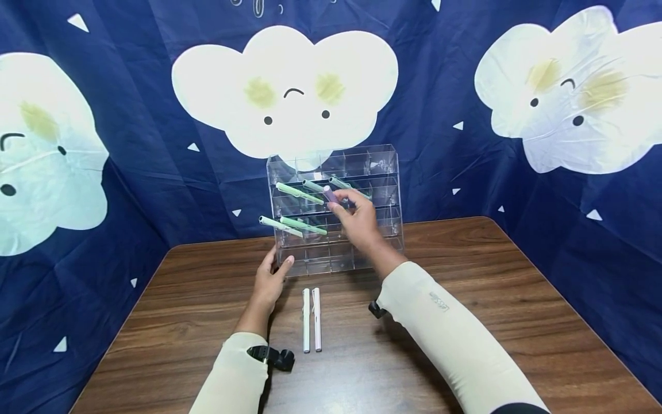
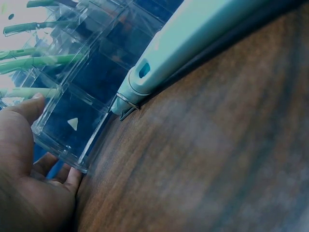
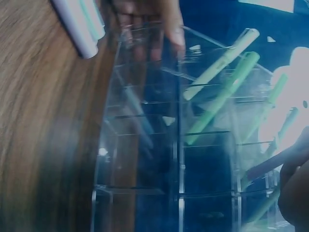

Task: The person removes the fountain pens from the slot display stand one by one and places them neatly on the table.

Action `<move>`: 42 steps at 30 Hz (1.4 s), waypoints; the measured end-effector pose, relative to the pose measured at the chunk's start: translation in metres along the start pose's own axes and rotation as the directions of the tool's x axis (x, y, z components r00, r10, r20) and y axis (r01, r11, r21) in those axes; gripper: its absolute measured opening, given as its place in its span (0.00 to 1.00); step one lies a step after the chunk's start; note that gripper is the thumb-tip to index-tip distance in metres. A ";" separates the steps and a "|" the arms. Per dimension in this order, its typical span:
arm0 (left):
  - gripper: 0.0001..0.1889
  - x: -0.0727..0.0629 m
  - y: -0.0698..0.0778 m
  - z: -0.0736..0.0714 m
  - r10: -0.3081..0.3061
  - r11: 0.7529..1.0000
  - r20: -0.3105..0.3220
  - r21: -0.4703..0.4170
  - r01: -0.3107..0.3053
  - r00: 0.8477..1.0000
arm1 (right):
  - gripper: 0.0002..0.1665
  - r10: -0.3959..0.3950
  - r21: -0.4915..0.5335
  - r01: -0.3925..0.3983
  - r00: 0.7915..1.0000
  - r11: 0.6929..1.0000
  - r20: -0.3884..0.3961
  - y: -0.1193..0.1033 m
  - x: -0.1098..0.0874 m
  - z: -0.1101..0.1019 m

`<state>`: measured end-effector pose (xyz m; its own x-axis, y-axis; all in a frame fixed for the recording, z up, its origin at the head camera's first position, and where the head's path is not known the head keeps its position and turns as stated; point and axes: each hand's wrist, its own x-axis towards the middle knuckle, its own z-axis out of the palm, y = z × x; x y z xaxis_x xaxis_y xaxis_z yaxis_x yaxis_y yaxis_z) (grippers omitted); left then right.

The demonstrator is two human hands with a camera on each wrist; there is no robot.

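Purple pen (image 1: 330, 194) between thumb and finger of right hand (image 1: 359, 222)

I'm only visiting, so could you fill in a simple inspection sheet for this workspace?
Surface: brown wood-grain table.
Job's things: clear rack carrying five green-toned pens; purple pen, held; pale green pen and pale pink pen side by side on the table.
Clutter: nothing seen.
Hands: left hand holds the rack's lower left edge; right hand pinches the purple pen at the rack.
Cables: nothing seen.
Surroundings: cloud-printed blue cloth.
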<state>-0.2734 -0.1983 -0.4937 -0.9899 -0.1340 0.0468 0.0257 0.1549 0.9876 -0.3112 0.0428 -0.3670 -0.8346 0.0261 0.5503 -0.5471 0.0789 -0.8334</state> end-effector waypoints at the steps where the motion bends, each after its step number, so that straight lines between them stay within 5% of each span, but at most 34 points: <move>1: 0.38 -0.001 0.000 0.000 0.001 1.000 0.003 -0.001 -0.001 1.000 | 0.13 -0.005 0.031 0.005 1.000 1.000 0.002 -0.003 0.000 -0.001; 10: 0.38 -0.002 0.000 -0.002 0.008 1.000 0.010 -0.004 -0.007 1.000 | 0.12 -0.061 0.153 0.066 0.997 0.986 -0.040 -0.022 -0.001 -0.017; 18: 0.37 -0.001 0.000 0.002 0.011 1.000 0.012 -0.010 -0.010 1.000 | 0.12 0.022 0.228 -0.012 0.999 0.974 -0.043 -0.022 -0.017 -0.029; 36: 0.37 -0.001 -0.001 0.003 0.001 1.000 0.019 -0.005 -0.001 1.000 | 0.13 0.180 0.207 -0.214 0.969 0.955 0.169 -0.003 -0.063 -0.034; 42: 0.37 0.003 0.000 0.001 0.009 1.000 0.016 -0.012 -0.009 1.000 | 0.26 0.198 0.194 -0.235 0.961 0.953 0.192 0.002 -0.067 -0.032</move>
<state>-0.2761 -0.1979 -0.4936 -0.9917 -0.1170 0.0537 0.0365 0.1439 0.9889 -0.2541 0.0729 -0.4041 -0.9230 -0.1504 0.3542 -0.3379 -0.1240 -0.9330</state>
